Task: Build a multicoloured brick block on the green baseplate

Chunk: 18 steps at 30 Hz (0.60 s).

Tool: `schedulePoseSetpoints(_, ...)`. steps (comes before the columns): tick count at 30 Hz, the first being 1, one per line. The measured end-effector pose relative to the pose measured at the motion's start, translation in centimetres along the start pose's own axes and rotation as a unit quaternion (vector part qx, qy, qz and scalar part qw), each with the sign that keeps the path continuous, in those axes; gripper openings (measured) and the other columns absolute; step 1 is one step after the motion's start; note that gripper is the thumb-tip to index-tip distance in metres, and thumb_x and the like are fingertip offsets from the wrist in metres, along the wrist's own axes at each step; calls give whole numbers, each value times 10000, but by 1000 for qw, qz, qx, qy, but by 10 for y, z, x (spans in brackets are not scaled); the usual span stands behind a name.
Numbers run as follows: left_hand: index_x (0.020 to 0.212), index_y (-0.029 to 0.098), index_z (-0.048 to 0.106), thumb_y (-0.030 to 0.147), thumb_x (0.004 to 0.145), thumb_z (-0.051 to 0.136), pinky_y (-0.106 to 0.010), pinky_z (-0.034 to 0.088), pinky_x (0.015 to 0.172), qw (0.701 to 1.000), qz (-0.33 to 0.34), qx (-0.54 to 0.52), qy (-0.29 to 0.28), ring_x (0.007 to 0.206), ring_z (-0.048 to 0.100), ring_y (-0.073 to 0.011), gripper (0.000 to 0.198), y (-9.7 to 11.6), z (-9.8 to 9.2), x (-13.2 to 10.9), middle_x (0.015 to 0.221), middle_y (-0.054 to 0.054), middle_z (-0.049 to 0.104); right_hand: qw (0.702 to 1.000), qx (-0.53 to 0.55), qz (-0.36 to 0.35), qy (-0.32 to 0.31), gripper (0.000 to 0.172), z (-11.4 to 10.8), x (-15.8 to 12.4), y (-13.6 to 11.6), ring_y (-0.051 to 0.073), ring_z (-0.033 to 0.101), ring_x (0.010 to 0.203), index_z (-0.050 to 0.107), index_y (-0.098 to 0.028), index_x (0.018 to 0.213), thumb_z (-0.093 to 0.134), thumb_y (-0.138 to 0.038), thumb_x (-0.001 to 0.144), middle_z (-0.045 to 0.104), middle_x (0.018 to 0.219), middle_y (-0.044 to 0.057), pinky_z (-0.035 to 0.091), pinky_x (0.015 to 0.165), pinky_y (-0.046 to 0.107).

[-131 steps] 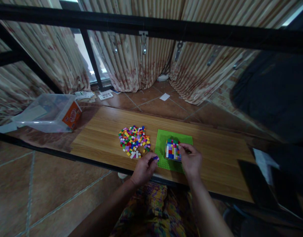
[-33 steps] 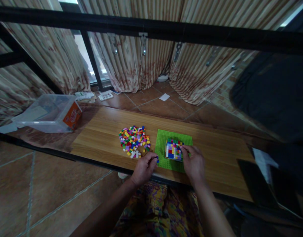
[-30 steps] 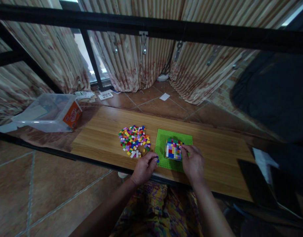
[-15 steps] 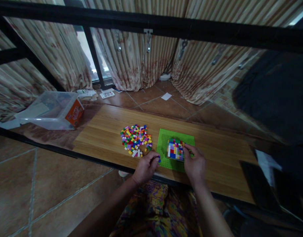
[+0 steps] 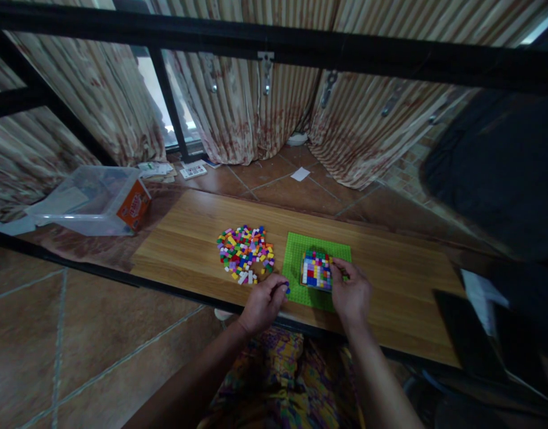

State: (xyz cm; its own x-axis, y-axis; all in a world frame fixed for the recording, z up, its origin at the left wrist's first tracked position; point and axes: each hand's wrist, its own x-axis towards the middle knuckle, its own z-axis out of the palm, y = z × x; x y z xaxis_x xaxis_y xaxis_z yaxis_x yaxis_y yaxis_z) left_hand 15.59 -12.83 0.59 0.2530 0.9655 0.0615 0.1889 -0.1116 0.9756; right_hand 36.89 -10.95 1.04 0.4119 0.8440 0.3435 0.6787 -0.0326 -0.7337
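Note:
A green baseplate [image 5: 300, 253] lies on the wooden board [image 5: 188, 238]. On it stands a small block built of many-coloured bricks [image 5: 316, 271]. My right hand [image 5: 352, 292] rests at the block's right side, fingers curled against its top right corner. My left hand [image 5: 262, 301] sits at the plate's near left corner, fingers pinched on a small blue brick [image 5: 286, 290]. A heap of loose coloured bricks [image 5: 245, 253] lies just left of the plate.
A clear plastic tub [image 5: 90, 199] with an orange label stands at the far left. A black metal frame [image 5: 300, 53] crosses overhead. Curtains hang behind, papers lie on the tiled floor. Dark objects [image 5: 492, 333] sit at the board's right end.
Both hands have stayed almost still; my right hand's fingers shifted slightly along the block's right top corner. The view tilted a little.

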Motion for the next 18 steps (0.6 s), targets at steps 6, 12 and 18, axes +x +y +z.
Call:
schedulePoseSetpoints(6,958,196,603,316,928,484,-232,466,631,1000,3,7,-6,651,592,-116,172,-3,0,1,727,12,601,998,43,43,6,361,-1,-1,-2,228,659,848,738,-158,942,563,-457,838,731,948,122,501,811,389)
schedulePoseSetpoints(12,969,201,596,318,931,480,-226,471,621,1000,1,7,-5,650,593,-113,169,-2,0,1,737,11,601,993,77,88,3,393,7,2,-4,222,664,795,733,-143,944,621,-485,785,733,920,127,517,760,377)
schedulePoseSetpoints(18,967,198,596,323,930,483,-225,476,625,1000,-5,3,-8,659,599,-113,173,-3,0,1,762,5,606,986,119,113,6,368,11,3,-1,200,651,739,726,-143,913,653,-466,751,735,880,113,523,721,359)
